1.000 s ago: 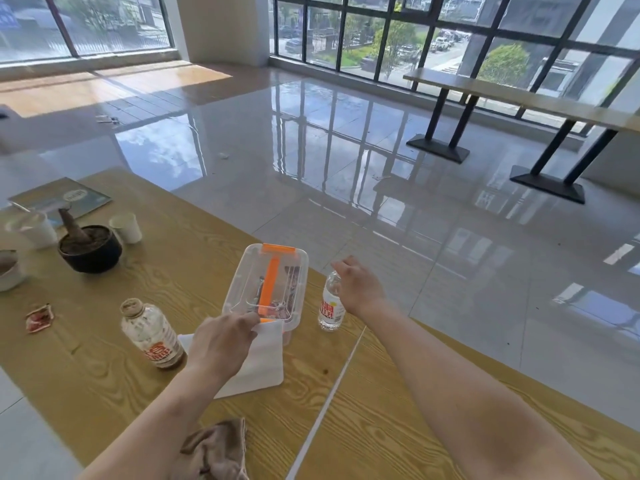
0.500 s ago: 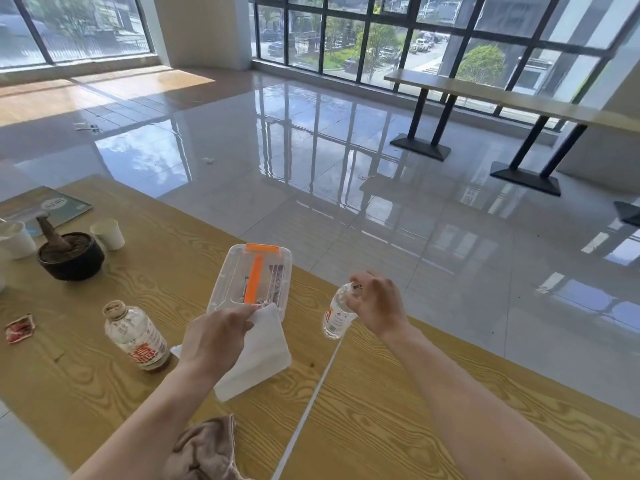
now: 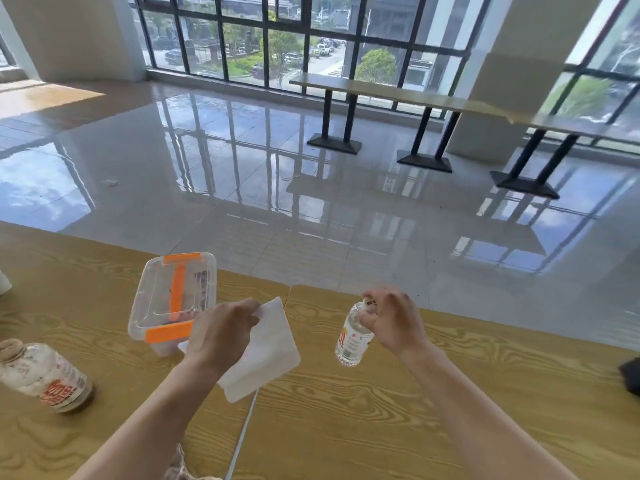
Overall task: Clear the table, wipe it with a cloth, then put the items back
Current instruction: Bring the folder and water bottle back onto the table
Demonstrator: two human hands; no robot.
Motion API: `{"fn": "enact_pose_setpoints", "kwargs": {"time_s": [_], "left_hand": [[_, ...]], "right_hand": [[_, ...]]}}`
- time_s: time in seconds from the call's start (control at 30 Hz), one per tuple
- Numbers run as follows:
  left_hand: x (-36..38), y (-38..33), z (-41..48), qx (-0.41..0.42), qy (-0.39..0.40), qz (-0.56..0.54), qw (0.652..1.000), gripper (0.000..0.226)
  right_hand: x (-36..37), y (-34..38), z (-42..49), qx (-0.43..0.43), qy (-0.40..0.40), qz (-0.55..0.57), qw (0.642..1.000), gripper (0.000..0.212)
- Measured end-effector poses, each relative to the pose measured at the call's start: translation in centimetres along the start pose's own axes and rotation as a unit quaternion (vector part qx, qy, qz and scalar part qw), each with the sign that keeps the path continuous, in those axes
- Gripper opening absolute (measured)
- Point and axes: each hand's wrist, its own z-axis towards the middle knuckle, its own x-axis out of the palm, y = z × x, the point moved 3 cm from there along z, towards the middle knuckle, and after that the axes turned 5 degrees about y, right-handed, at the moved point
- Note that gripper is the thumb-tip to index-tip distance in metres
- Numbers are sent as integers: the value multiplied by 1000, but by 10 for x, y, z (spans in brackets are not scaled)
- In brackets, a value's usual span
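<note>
My left hand point(image 3: 221, 332) pinches a white sheet point(image 3: 268, 353) by its upper edge and holds it just above the wooden table point(image 3: 381, 410). My right hand point(image 3: 391, 325) grips a small clear water bottle point(image 3: 353, 339) by its neck, lifted off the table and tilted. A clear plastic box with orange clips point(image 3: 175, 299) stands just left of my left hand. A larger clear bottle with a red label point(image 3: 45, 375) lies at the left edge.
A brownish cloth point(image 3: 180, 467) shows at the bottom edge between my arms. A dark object point(image 3: 632, 374) sits at the table's right edge. Beyond the table lie a glossy tiled floor and a long bench table point(image 3: 415, 95) by the windows.
My right hand has lifted the small bottle off the table and moved it right. My left hand has raised the white sheet. The view has swung right, so the pot and cups are out of frame.
</note>
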Motion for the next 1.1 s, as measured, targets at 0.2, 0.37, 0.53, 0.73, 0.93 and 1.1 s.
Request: {"fn": "enact_pose_setpoints", "kwargs": {"time_s": [0.2,0.37,0.53,0.73,0.93,1.1], "left_hand": [[12,-62,8,79,17,-11,997,24],[23,-125,7,150,38,-24,988,27],[41,-192,-1,210,45,-29,976,26],[67,-273,-14,249,43,-28,967,27],[91,-343,-28,250,37,-17,967,24],[104,-385,-36,234,34,-14,972,22]], "right_hand": [[-39,-47,-51,83,-45,-7,995,29],[-68,-84,-100,145,-92,-11,985,30],[-92,-134,-149,201,-107,-5,974,30],[-124,-202,-201,238,-119,-4,964,28],[-154,-272,-238,232,-122,-11,965,28],[-175,-316,-251,219,-111,-20,969,27]]}}
